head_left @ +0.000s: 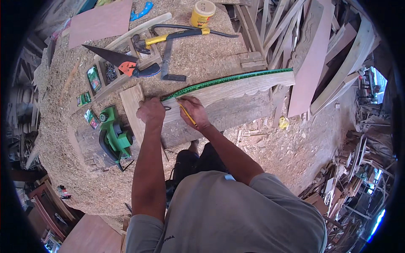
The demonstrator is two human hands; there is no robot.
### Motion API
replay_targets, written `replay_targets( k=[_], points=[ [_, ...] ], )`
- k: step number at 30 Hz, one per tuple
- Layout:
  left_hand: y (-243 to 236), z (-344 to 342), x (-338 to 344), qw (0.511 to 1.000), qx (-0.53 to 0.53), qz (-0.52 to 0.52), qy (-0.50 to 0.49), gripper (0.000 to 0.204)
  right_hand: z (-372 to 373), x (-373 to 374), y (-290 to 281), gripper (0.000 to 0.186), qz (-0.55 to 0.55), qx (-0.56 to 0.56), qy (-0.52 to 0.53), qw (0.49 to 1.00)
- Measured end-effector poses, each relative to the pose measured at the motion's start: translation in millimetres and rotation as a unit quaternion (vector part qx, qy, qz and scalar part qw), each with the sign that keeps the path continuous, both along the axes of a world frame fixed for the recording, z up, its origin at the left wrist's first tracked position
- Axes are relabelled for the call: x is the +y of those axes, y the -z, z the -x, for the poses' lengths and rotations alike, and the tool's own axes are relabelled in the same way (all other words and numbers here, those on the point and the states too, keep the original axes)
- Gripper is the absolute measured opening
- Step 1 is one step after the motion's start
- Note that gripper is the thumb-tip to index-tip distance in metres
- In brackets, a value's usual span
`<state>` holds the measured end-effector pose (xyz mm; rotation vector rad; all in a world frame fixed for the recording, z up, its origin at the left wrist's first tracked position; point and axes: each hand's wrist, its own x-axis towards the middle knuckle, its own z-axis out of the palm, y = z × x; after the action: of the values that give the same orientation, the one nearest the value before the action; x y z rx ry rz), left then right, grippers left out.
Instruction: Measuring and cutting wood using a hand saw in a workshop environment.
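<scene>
A pale wooden board [236,89] with a scalloped near edge lies across the bench in front of me. Along its far edge runs the green blade of a tape measure [228,79], reaching the board's right end. My left hand [152,111] is closed around the tape's left end; the hand hides most of what it grips, and a dark loop shows beside it. In my right hand [195,113] is a yellow pencil [188,117], its upper end pointing toward me. The fingers rest on the board close to the tape, hiding the pencil's tip.
Left of the board stands a green electric planer [113,134]. Beyond lie a handsaw [110,57], a yellow-handled hammer [168,37], a try square [167,63] and a yellow tub [203,14]. Timber pieces [312,55] lean at right. Wood shavings cover much of the surface.
</scene>
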<state>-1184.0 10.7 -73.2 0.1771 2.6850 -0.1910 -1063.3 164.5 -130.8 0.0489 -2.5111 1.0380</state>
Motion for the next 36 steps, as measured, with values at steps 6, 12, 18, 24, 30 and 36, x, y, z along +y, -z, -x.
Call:
replay_targets(
  k=[6,12,18,24,30,36],
  points=[
    [1,-1,0,1.000,-0.011,-0.006,-0.001,0.028,-1,0,1,0.036,0.001,0.001,-0.005,1.000],
    [-3,-3,2,1.000,-0.001,-0.002,0.001,0.028,1,1,-4,0.037,-0.018,0.012,-0.010,1.000],
    [-2,-7,3,1.000,0.006,0.008,-0.004,0.027,8,-6,-13,0.026,-0.053,-0.003,0.001,0.999],
    [3,-21,1,0.994,0.105,0.007,0.022,0.025,18,9,-83,0.028,0.012,-0.376,-0.118,0.919],
    [12,-73,8,0.937,0.291,-0.148,0.122,0.026,-49,53,-191,0.029,0.204,-0.313,-0.264,0.890],
    [5,-144,-7,0.979,0.080,-0.182,0.033,0.032,-57,70,-171,0.031,0.096,-0.257,-0.228,0.934]
  ],
)
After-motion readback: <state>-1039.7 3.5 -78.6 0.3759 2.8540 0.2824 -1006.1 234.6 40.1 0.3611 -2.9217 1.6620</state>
